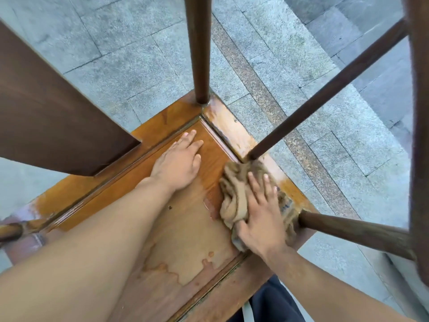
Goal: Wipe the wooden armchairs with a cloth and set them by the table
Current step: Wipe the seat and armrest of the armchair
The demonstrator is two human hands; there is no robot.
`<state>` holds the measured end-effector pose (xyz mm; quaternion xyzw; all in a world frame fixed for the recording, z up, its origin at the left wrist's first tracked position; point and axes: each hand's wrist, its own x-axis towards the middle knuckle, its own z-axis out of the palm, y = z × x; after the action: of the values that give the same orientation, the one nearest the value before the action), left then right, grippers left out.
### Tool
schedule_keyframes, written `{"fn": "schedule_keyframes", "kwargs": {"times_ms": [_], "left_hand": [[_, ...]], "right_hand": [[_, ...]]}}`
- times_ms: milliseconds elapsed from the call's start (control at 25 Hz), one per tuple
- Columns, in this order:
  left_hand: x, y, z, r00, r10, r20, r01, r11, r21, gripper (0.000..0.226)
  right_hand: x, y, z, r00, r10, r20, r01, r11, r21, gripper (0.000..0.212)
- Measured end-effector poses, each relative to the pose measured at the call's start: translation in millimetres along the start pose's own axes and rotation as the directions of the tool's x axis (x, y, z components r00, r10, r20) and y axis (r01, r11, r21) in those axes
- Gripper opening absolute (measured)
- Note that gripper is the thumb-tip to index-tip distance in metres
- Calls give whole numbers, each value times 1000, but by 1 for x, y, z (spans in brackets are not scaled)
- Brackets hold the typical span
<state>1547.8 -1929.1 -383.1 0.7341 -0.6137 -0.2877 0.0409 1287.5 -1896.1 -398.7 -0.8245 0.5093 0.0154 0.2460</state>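
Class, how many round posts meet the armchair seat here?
4 round posts: one at the back corner, one just above the cloth, one right of the cloth, one at the left edge. More may be hidden.

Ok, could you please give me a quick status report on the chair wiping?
Left hand flat on the seat. Right hand pressing cloth at seat's right edge. Chair posts hem in the cloth; wet patches on the panel.
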Motion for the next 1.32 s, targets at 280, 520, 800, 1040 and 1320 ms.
{"fn": "schedule_keyframes", "kwargs": {"times_ms": [280,520,800,1040,1320], "left_hand": [[-82,-67,0,968,-232,-98,210,958,-196,45],[-163,-110,25,845,-476,-243,372,850,-373,42],[-243,-106,60,678,-674,-292,519,721,-458,48],[-277,-86,100,529,-786,-321,645,618,-450,52],[-289,-34,150,343,-866,-365,751,486,-447,57]], "right_hand": [[103,-86,3,993,-36,117,24,995,98,96],[150,-132,2,788,-473,394,490,869,65,95],[137,-205,37,408,-654,636,845,535,8,97],[86,-294,103,384,-667,638,886,460,-53,102],[61,-357,138,94,-689,719,987,160,25,100]]}}
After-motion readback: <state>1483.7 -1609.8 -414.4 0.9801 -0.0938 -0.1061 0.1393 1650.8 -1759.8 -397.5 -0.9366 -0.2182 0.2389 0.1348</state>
